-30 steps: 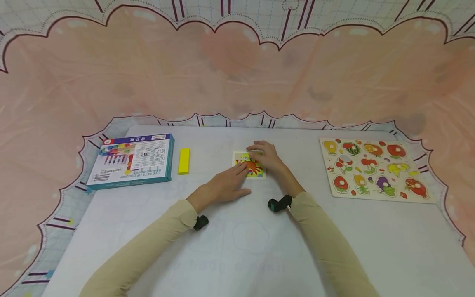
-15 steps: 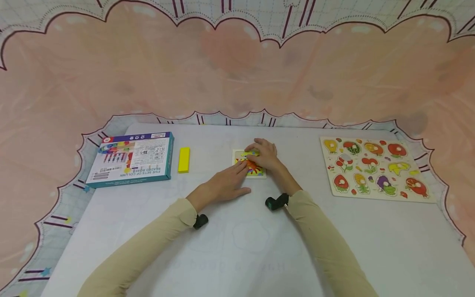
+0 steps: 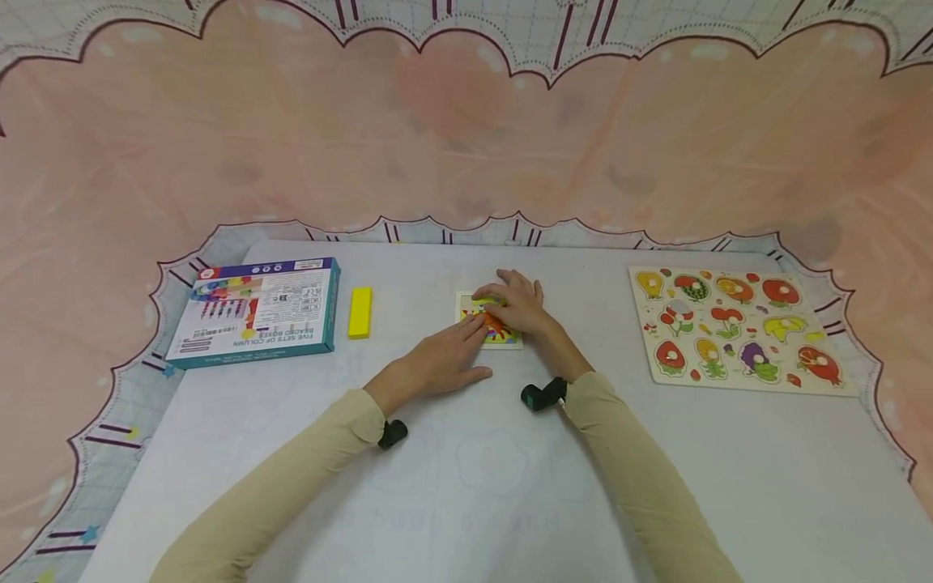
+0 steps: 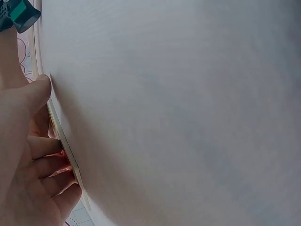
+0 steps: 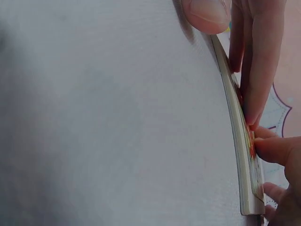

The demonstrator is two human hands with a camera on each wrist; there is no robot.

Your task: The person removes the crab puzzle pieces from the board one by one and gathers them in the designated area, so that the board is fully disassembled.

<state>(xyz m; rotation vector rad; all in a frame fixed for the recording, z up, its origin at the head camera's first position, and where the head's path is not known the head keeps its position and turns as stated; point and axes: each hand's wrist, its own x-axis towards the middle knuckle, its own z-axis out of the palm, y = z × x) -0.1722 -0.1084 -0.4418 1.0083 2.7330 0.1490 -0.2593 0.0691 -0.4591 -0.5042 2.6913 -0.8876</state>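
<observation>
A small square picture board (image 3: 503, 342) with a light frame and a bright orange-red figure lies flat at the middle of the white table. My left hand (image 3: 443, 363) comes from the left with fairly straight fingers resting on the board's left side, its thumb on the table in front. From the right, my right hand (image 3: 519, 309) lays its fingers (image 5: 261, 70) over the board's upper right part. In the right wrist view, the right thumb (image 5: 207, 16) is at the board's near edge and my left fingertips touch its face. Both hands cover much of the picture.
A yellow block (image 3: 360, 313) lies left of the board, and beyond it a teal-edged box (image 3: 255, 312) printed with bead pictures. At the right is a large fruit puzzle board (image 3: 743, 330). A patterned cloth (image 3: 466, 146) hangs behind the table.
My right hand's fingers have shifted slightly left over the board and spread a little. My left hand stays almost where it was. The whole view has tilted slightly.
</observation>
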